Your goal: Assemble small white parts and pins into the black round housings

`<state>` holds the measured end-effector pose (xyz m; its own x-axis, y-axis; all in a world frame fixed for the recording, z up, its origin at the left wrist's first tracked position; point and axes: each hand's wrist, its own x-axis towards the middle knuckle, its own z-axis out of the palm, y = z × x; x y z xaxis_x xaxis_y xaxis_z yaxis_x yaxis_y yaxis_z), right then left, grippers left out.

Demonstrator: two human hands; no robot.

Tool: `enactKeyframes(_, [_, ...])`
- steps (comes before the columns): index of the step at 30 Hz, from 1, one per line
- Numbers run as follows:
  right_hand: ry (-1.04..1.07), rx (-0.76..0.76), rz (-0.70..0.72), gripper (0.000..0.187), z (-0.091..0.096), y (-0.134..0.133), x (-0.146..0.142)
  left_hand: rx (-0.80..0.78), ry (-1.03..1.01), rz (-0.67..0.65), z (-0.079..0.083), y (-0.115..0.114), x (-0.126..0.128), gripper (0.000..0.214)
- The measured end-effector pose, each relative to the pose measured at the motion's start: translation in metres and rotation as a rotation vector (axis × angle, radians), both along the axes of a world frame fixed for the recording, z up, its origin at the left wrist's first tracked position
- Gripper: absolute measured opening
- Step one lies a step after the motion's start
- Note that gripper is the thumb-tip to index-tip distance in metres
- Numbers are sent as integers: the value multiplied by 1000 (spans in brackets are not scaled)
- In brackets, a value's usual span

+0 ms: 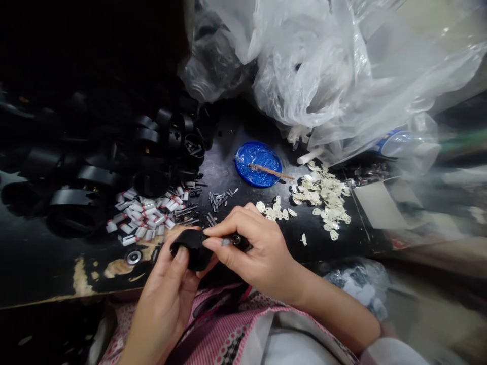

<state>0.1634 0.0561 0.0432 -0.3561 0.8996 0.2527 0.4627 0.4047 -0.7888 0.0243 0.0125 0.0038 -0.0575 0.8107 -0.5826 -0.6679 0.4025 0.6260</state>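
Below the middle of the view, my left hand (171,284) grips a black ring-shaped plastic housing (196,248), its thumb on the near rim. My right hand (258,243) is closed, with thumb and index finger pinched at the housing's right edge. Whatever small piece lies between those fingertips is hidden. A dark cylindrical tool (239,241) with a shiny ringed end shows inside the curled right fingers. Just left of the hands lies a heap of white cylinders with red bands (146,215), with dark springs (186,213) beside it.
Many black round housings (76,203) crowd the left of the bench. A blue lid (258,175) holding grease and a brown stick (270,171) sits beyond the hands. Pale flat plates (323,195) lie at right. Clear plastic bags (304,76) fill the back. A metal ring (134,257) lies near the front edge.
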Motion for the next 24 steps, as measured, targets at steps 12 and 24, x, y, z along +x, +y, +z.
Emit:
enactKeyframes(12, [171, -541, 48, 13, 10, 4, 4, -69, 36, -139, -3, 5, -12, 26])
enactKeyframes(24, [-299, -116, 189, 20, 19, 3, 15, 16, 27, -77, -9, 9, -11, 19])
